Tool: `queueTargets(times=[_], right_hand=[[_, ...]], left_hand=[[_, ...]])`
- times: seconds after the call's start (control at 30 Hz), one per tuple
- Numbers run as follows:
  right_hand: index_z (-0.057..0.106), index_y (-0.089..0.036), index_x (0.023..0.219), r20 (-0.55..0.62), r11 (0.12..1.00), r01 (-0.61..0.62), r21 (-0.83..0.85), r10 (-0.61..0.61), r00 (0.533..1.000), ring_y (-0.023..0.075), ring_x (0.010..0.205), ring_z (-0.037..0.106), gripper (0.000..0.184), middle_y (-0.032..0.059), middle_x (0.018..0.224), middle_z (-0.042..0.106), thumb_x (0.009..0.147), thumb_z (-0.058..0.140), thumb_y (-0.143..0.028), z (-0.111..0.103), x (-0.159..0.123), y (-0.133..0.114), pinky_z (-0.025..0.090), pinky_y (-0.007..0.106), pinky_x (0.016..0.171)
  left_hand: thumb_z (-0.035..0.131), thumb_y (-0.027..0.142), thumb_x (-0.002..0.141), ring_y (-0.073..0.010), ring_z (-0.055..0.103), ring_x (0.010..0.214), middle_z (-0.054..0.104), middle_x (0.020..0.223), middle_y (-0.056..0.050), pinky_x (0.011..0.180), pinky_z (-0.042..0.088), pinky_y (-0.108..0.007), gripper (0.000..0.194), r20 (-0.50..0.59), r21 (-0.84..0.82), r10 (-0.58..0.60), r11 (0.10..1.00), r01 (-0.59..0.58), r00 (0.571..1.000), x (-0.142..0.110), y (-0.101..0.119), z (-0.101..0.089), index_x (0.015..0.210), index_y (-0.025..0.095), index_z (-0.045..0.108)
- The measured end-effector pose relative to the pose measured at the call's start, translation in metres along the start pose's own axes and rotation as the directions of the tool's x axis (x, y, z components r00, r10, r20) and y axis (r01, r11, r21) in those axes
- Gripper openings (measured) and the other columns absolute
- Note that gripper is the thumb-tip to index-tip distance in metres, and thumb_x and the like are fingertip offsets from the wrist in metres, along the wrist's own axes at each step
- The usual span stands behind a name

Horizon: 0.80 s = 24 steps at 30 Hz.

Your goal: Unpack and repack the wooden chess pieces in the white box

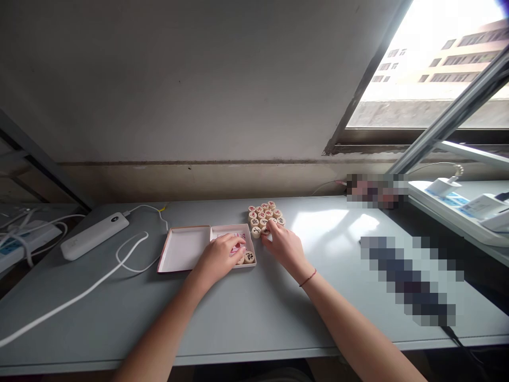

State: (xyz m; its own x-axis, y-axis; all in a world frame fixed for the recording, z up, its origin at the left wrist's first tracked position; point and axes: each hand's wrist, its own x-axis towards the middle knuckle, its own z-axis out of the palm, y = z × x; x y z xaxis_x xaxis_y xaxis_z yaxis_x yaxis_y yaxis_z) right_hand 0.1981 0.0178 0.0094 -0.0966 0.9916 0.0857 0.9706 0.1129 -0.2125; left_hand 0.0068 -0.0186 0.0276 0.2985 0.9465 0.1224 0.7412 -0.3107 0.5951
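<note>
An open flat cardboard box point(183, 249) lies on the desk, its lid half to the left and its tray half to the right. My left hand point(217, 257) is over the tray with fingers curled in; what they hold, if anything, is hidden. Beside those fingertips, a round wooden Chinese chess piece point(249, 257) with a black character lies in the tray's near right corner, another partly covered. To the right of the box stand stacked Chinese chess pieces point(262, 215) in rows, with red and black characters. At their near side, my right hand point(283, 241) pinches a mostly covered Chinese chess piece.
A white power bank point(95, 236) with a white cable lies at the left, and a thicker white cable point(85, 297) crosses the desk point(238, 323). Blurred-out items are on the right. Power strips point(461, 209) sit on both sides, and a wall closes off the back.
</note>
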Motion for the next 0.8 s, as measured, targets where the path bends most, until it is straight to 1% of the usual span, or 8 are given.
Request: queueTargets(times=[0.2,0.3,0.37,0.47,0.57,0.63,0.73,0.8], right_hand=[[0.051,-0.022,0.094,0.02,1.0,-0.011,-0.013,0.011,1.0,0.0154,0.064,0.057,0.008,0.0043,0.091,0.066,0.087,0.048,-0.022,-0.005,-0.002,0.001,0.021,0.026,0.048],[0.05,-0.021,0.1,0.038,1.0,0.0,-0.03,0.001,0.999,0.0161,0.063,0.058,0.013,0.0048,0.091,0.065,0.087,0.052,-0.026,-0.013,-0.007,0.001,0.021,0.025,0.047],[0.051,-0.021,0.102,-0.004,0.999,0.016,-0.039,-0.016,1.0,0.0167,0.062,0.058,0.016,0.0056,0.09,0.065,0.089,0.051,-0.03,-0.019,-0.012,-0.001,0.022,0.025,0.046],[0.053,-0.02,0.101,-0.062,0.994,0.109,0.019,-0.108,0.992,0.0159,0.062,0.059,0.019,0.0055,0.089,0.065,0.093,0.046,-0.036,-0.026,-0.021,-0.006,0.024,0.025,0.047],[0.055,-0.022,0.102,0.068,0.954,0.265,0.142,-0.277,0.958,0.0143,0.061,0.058,0.025,0.0034,0.088,0.066,0.091,0.052,-0.044,-0.029,-0.025,-0.01,0.027,0.023,0.049],[0.057,-0.023,0.104,0.152,0.928,0.321,0.191,-0.351,0.924,0.014,0.06,0.057,0.028,0.0026,0.084,0.066,0.089,0.055,-0.047,-0.028,-0.025,-0.011,0.028,0.023,0.049],[0.059,-0.023,0.103,0.162,0.919,0.334,0.211,-0.37,0.915,0.013,0.057,0.056,0.025,0.0024,0.081,0.066,0.09,0.053,-0.043,-0.027,-0.023,-0.008,0.03,0.023,0.049],[0.059,-0.022,0.102,0.108,0.902,0.364,0.235,-0.396,0.912,0.0125,0.058,0.056,0.018,0.0033,0.086,0.066,0.091,0.052,-0.034,-0.027,-0.022,-0.007,0.033,0.023,0.051]], left_hand=[[0.049,0.033,0.089,-0.0175,0.066,0.079,0.071,0.099,-0.003,0.07,0.051,-0.028,0.023,-0.013,-0.026,0.008,1.0,-0.008,1.0,-0.001,0.001,-0.004,0.095,0.023,0.069],[0.048,0.037,0.089,-0.018,0.065,0.081,0.071,0.096,-0.003,0.072,0.05,-0.028,0.026,0.032,-0.021,-0.001,1.0,0.002,0.999,-0.002,0.001,-0.01,0.094,0.023,0.07],[0.052,0.042,0.087,-0.0205,0.064,0.086,0.07,0.096,-0.004,0.077,0.049,-0.031,0.027,0.079,0.026,-0.008,1.0,0.006,0.997,-0.003,0.001,-0.013,0.094,0.024,0.071],[0.059,0.046,0.082,-0.0237,0.063,0.091,0.07,0.094,-0.005,0.084,0.047,-0.034,0.027,0.157,0.099,0.003,0.995,-0.019,0.988,-0.004,-0.001,-0.014,0.09,0.024,0.071],[0.056,0.04,0.084,-0.0216,0.062,0.084,0.068,0.083,-0.003,0.082,0.045,-0.033,0.022,0.214,0.129,0.035,0.99,-0.064,0.976,-0.004,-0.003,-0.012,0.08,0.022,0.067],[0.054,0.038,0.085,-0.0198,0.061,0.078,0.066,0.078,-0.002,0.075,0.045,-0.03,0.021,0.241,0.122,0.029,0.991,-0.06,0.97,-0.004,-0.004,-0.012,0.077,0.021,0.064],[0.057,0.041,0.083,-0.018,0.06,0.072,0.065,0.078,0.0,0.063,0.043,-0.026,0.021,0.259,0.05,-0.001,0.999,-0.012,0.966,-0.003,-0.005,-0.014,0.08,0.022,0.064],[0.058,0.042,0.083,-0.0176,0.06,0.074,0.067,0.082,0.0,0.063,0.044,-0.026,0.021,0.213,-0.014,-0.03,0.999,0.034,0.977,-0.002,-0.004,-0.015,0.082,0.022,0.064]])
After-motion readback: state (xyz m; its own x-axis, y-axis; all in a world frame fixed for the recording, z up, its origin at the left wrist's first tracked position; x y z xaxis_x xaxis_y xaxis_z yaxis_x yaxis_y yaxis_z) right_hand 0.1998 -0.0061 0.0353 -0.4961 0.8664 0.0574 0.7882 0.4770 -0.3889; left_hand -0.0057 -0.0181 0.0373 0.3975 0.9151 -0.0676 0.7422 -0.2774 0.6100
